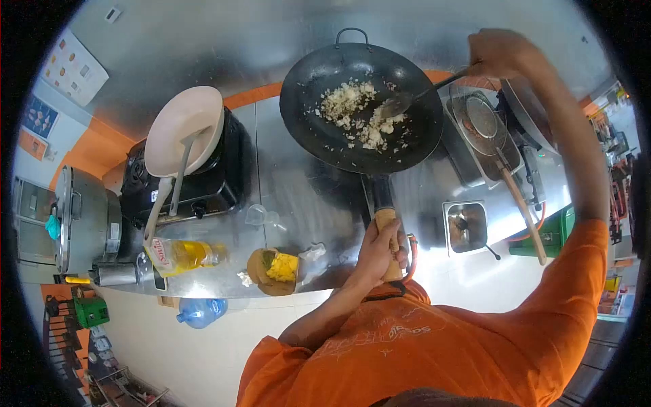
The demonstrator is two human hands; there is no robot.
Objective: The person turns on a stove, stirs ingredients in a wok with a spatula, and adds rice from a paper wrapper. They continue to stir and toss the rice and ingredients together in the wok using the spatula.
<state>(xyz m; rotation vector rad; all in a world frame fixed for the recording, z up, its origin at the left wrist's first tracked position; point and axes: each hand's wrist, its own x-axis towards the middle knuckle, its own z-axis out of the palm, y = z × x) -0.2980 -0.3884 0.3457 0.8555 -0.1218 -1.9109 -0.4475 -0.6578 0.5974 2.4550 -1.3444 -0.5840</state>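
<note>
Left hand [381, 249] fingers wrap the wooden handle of a round black wok [361, 105]; right hand [498, 53] grips a metal ladle [400, 103], apparently steel, in crumbly rice [356, 112].

My black wok [352, 108] holds white rice [356, 112]. Its handle [388, 237] is pale wood. My shirt [434, 346] is orange with faint white print. A cream pan [183, 129] sits on a black stove [203, 176], near yellow oil [180, 256] with a red label. The silver counter [291, 197] has an orange strip [254, 95] behind it.
</note>
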